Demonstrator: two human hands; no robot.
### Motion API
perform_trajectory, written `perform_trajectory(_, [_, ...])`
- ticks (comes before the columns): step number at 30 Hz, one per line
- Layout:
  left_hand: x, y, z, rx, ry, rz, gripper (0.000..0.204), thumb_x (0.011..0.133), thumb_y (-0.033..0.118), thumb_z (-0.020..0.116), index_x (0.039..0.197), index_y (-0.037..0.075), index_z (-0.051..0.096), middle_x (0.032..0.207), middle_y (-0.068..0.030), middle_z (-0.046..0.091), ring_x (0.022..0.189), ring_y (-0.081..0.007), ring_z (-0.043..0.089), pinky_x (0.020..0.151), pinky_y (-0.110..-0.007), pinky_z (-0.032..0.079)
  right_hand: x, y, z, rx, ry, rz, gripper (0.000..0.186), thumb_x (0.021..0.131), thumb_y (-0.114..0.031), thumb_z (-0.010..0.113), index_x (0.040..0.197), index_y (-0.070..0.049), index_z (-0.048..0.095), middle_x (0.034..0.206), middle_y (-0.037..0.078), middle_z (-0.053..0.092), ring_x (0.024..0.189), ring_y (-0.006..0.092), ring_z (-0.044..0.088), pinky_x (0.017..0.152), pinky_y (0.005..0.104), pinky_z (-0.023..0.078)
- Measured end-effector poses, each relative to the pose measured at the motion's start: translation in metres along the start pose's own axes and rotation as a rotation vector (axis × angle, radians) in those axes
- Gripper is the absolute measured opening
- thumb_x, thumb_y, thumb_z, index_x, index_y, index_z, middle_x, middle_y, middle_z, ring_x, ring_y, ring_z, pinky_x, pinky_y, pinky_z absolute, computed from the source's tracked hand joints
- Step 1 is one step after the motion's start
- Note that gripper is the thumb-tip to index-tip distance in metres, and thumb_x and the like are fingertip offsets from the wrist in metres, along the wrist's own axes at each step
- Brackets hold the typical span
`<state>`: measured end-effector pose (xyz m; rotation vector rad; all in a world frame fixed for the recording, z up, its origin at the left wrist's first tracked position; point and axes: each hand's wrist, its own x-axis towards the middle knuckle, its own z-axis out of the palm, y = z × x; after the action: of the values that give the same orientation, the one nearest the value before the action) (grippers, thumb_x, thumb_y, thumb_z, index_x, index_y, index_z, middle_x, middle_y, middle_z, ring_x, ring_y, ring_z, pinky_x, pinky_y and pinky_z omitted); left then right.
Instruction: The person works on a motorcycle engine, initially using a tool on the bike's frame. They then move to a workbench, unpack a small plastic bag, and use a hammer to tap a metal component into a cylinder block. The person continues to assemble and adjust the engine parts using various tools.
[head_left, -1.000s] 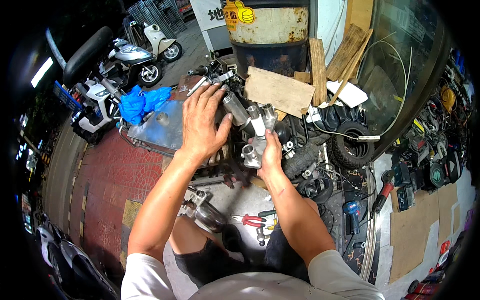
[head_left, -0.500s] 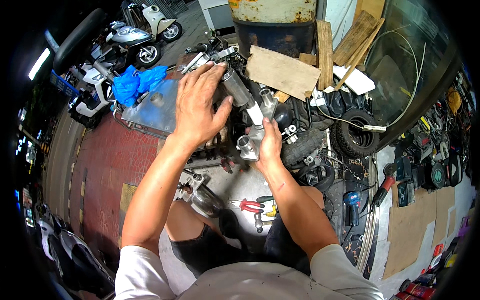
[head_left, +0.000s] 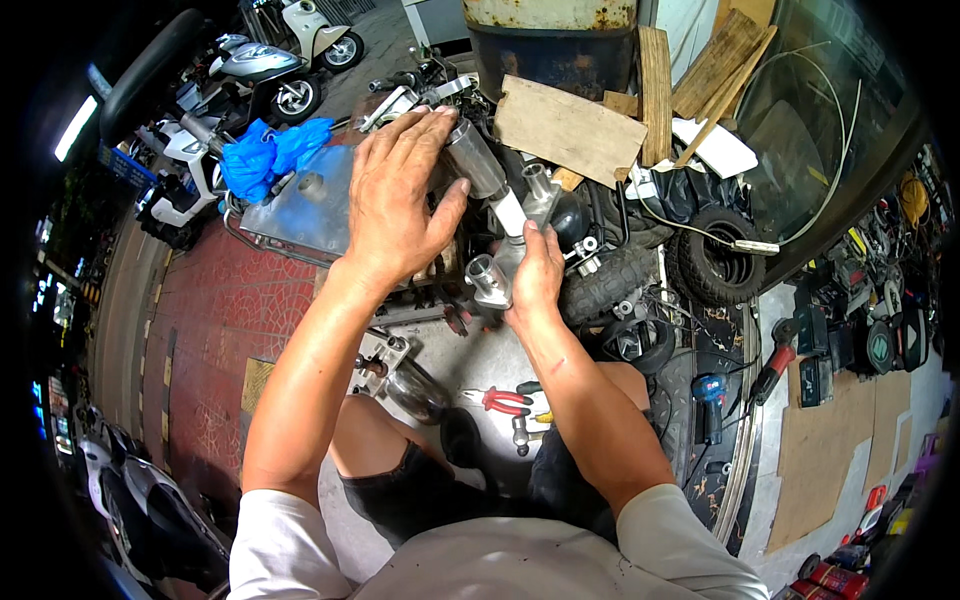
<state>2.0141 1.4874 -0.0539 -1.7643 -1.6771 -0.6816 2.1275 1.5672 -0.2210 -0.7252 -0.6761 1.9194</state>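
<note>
My right hand (head_left: 537, 275) grips a bare metal bracket (head_left: 545, 205) with a short round tube (head_left: 485, 272) at each end. From the bracket's middle a white section (head_left: 508, 213) leads up to a thick grey metal cylinder (head_left: 474, 160), tilted away from me to the left. Beside that cylinder is my left hand (head_left: 400, 200), its fingers stretched out and the thumb apart. The fingertips lie close to the cylinder's upper end; whether they touch it I cannot tell. Most of my right fingers are hidden behind the bracket.
On the floor between my legs lie red-handled pliers (head_left: 497, 401) and a hammer (head_left: 524, 437). A metal box (head_left: 310, 215) bears a blue plastic bag (head_left: 262, 160). Boards (head_left: 570, 130), tyres (head_left: 720, 258) and a blue power drill (head_left: 709, 408) lie to the right.
The bracket has shifted slightly up and left, with my right hand on it. My left hand stays beside the cylinder with its fingers extended.
</note>
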Motion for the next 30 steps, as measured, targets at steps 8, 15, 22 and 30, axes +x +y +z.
perform_trajectory(8, [-0.001,-0.001,0.001,0.009,-0.003,0.004,0.067,0.082,0.021,0.076,0.145,0.004,0.058,0.144,-0.0145,0.063,0.138,-0.0347,0.053,0.115,-0.047,0.038,-0.022,-0.021,0.006,-0.010,-0.066,-0.055,0.037,0.108,-0.029,0.056,0.134,-0.003,0.056,0.100,0.007,0.066,0.078,0.0126,0.062,0.067,0.0299,0.051])
perform_trajectory(15, [-0.001,0.001,0.001,0.001,-0.015,-0.016,0.068,0.082,0.020,0.076,0.146,0.005,0.058,0.144,-0.0137,0.063,0.138,-0.0346,0.053,0.116,-0.047,0.038,-0.016,-0.023,0.019,-0.014,-0.037,-0.115,0.038,0.108,-0.030,0.057,0.133,-0.001,0.057,0.097,0.005,0.065,0.077,0.0114,0.061,0.066,0.0288,0.049])
perform_trajectory(22, [-0.001,0.003,0.003,-0.005,-0.019,-0.015,0.068,0.082,0.017,0.075,0.147,0.005,0.058,0.145,-0.0130,0.063,0.137,-0.0342,0.054,0.117,-0.047,0.037,-0.005,-0.005,0.030,-0.147,-0.002,-0.303,0.064,0.107,-0.040,0.055,0.146,0.011,0.048,0.134,0.024,0.065,0.121,0.0300,0.062,0.105,0.0375,0.045])
perform_trajectory(30, [-0.001,0.003,0.000,-0.022,-0.033,-0.021,0.069,0.081,0.015,0.075,0.147,0.005,0.058,0.145,-0.0137,0.062,0.138,-0.0347,0.053,0.117,-0.047,0.037,-0.016,-0.024,0.042,-0.092,-0.111,-0.306,0.067,0.110,-0.043,0.050,0.151,0.009,0.044,0.139,0.023,0.063,0.126,0.0276,0.059,0.108,0.0351,0.043])
